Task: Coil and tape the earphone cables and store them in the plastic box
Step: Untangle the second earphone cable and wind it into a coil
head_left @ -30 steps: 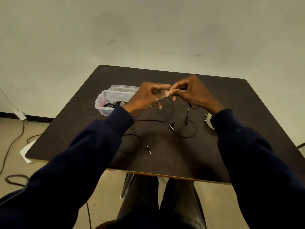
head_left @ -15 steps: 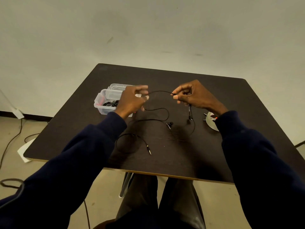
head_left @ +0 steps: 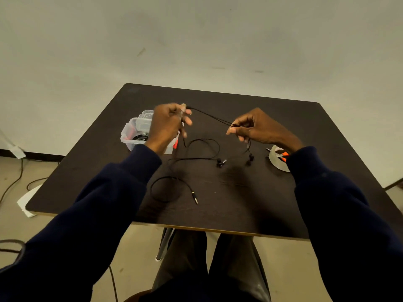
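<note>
Earphone cable (head_left: 209, 116) stretched between both pinching hands (head_left: 168, 125) (head_left: 257, 128).

A thin black earphone cable (head_left: 209, 115) stretches taut in two strands above a dark table, pinched at one end by the left hand (head_left: 168, 125) and at the other by the right hand (head_left: 259, 129). The slack loops loosely on the tabletop, where two black earbuds (head_left: 220, 163) lie near each other and the metal plug (head_left: 195, 199) rests nearer the front edge. A clear plastic box (head_left: 130, 136), open, sits at the table's left side with dark coiled cables inside.
</note>
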`<action>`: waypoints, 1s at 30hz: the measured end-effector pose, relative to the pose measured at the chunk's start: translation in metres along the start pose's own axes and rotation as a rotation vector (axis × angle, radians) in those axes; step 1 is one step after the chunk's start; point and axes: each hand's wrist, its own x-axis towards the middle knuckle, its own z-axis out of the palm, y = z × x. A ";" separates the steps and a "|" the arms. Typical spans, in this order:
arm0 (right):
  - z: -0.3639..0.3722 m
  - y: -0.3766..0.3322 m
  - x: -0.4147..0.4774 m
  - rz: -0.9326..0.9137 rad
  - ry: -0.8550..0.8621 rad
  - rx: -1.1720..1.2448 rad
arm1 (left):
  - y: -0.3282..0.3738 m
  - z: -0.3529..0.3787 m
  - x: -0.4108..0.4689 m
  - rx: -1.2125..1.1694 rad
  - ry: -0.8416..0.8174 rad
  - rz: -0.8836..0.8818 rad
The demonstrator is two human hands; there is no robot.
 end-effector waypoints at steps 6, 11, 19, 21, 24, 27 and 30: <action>-0.015 -0.001 -0.003 0.018 0.028 -0.071 | -0.009 -0.010 0.004 -0.039 0.128 -0.065; -0.017 -0.013 0.004 0.013 0.279 0.085 | -0.016 -0.009 0.005 -0.005 0.129 -0.117; 0.006 0.007 0.029 0.298 0.367 0.242 | -0.025 0.022 0.011 0.180 -0.103 -0.125; 0.012 0.017 0.037 0.338 0.401 0.214 | -0.034 0.028 0.027 0.310 -0.077 -0.111; 0.017 0.038 0.047 0.383 0.439 0.140 | -0.039 0.038 0.039 0.456 -0.098 -0.128; 0.022 0.057 0.051 0.395 0.420 -0.028 | -0.042 0.043 0.036 0.452 -0.120 -0.118; 0.029 0.066 0.042 0.377 0.341 -0.171 | -0.044 0.033 0.025 0.353 -0.160 -0.026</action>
